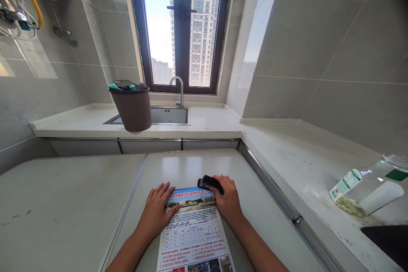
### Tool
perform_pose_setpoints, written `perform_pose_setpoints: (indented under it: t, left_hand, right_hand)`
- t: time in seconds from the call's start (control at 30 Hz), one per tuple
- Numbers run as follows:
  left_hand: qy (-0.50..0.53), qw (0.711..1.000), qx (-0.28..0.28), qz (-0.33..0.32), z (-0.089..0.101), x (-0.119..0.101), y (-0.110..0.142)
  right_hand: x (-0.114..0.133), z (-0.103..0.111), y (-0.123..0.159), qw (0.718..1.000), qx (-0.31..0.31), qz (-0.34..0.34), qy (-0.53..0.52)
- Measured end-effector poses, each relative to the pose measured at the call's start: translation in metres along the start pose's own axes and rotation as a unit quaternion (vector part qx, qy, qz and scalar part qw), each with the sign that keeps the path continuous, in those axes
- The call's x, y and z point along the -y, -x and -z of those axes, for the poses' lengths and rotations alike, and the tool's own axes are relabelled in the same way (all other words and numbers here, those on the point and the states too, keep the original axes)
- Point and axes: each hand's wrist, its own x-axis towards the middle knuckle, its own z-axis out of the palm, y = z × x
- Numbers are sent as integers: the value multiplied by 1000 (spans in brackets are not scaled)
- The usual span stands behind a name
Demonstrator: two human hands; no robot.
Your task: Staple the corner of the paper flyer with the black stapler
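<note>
While the head view looks down on a pale surface (95, 204), the left hand (158, 209) lies spread, gripping nothing, its fingertips on the upper left part of a printed sheet (194, 229); the right hand (227, 195) grasps a black stapler (210, 182) at the sheet's top right corner; the sheet (Chinese print, a table of figures, small photos along its lower part) lies between the forearms; beyond, a brown bin (133, 108) stands by the sink (170, 115); a clear jar (376, 189) is at far right.
</note>
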Motion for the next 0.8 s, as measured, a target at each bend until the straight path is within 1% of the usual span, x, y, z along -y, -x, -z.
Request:
perform_pose_setpoints:
  t: [0.07, 0.17, 0.3, 0.43, 0.53, 0.63, 0.8]
  left_hand:
    - [27, 1000, 11, -7, 5, -3, 1]
    - [93, 995, 16, -10, 14, -9, 1]
    - [164, 986, -1, 13, 19, -12, -2]
    - [205, 979, -21, 8, 23, -12, -4]
    - [234, 971, -33, 44, 27, -13, -4]
    - [255, 963, -25, 84, 29, -12, -3]
    - [265, 958, -42, 97, 29, -7, -3]
  right_hand:
    - [-10, 1, -1, 999, -8, -16, 28]
    - [-18, -1, 0, 999, -13, -23, 46]
    - [-18, -5, 0, 999, -1, -20, 40]
    - [-15, -5, -2, 999, 20, -2, 28]
    - [-14, -4, -3, 999, 24, -4, 32]
    - [-16, -4, -3, 999, 19, -16, 43]
    - [-17, -4, -3, 998, 21, -16, 56]
